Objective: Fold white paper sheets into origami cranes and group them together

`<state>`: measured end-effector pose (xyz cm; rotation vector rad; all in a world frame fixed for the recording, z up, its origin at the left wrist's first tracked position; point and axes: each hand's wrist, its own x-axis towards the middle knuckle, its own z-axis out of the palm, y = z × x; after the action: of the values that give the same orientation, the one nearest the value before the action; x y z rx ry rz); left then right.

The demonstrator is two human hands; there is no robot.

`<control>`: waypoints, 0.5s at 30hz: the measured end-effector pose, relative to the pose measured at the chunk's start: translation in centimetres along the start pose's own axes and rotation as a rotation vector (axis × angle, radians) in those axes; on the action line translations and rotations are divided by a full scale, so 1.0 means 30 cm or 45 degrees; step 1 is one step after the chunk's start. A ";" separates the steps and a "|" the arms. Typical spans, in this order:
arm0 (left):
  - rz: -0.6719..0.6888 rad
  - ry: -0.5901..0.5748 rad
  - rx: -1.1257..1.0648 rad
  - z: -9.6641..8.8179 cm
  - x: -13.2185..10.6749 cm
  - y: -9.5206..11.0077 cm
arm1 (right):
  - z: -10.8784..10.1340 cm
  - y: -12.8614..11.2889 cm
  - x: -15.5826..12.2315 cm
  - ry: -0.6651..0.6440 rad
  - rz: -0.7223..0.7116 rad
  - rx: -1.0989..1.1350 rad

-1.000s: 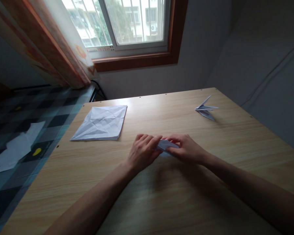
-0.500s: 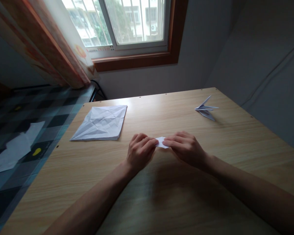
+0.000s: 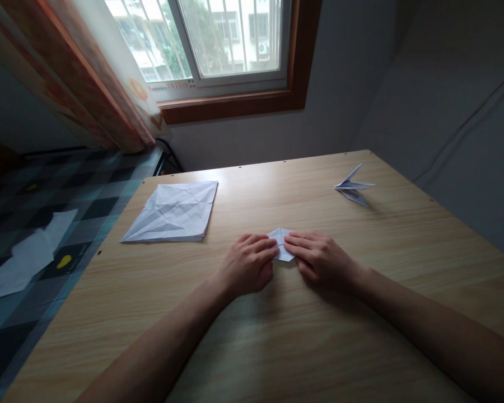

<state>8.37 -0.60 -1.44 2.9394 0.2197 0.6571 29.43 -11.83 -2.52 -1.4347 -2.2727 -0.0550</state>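
Note:
A small folded white paper piece lies flat on the wooden table, near its middle. My left hand has its fingers curled and pressed on the paper's left side. From the other side, my right hand pushes down on the paper with fingers held together. Most of the paper is covered by my fingers.
A stack of creased white paper sheets lies at the table's left. A finished folded paper figure sits at the far right. Left of the table is a checkered surface with loose white papers. A window and curtain stand behind.
Both hands have lowered the paper piece onto the table and now press it flat; a second ago the right hand covered a longer folded strip.

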 end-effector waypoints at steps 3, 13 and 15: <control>0.041 0.041 0.024 0.003 -0.001 0.001 | -0.006 -0.013 -0.004 0.012 0.015 0.040; -0.059 0.001 -0.122 0.007 0.010 -0.001 | 0.001 -0.006 -0.001 0.076 0.174 0.245; -0.091 0.001 -0.152 0.007 0.014 -0.001 | -0.005 -0.009 0.006 0.081 0.220 0.246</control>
<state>8.83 -0.51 -1.46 2.8036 0.2743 0.6382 29.18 -11.85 -2.27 -1.4965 -2.0339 0.1659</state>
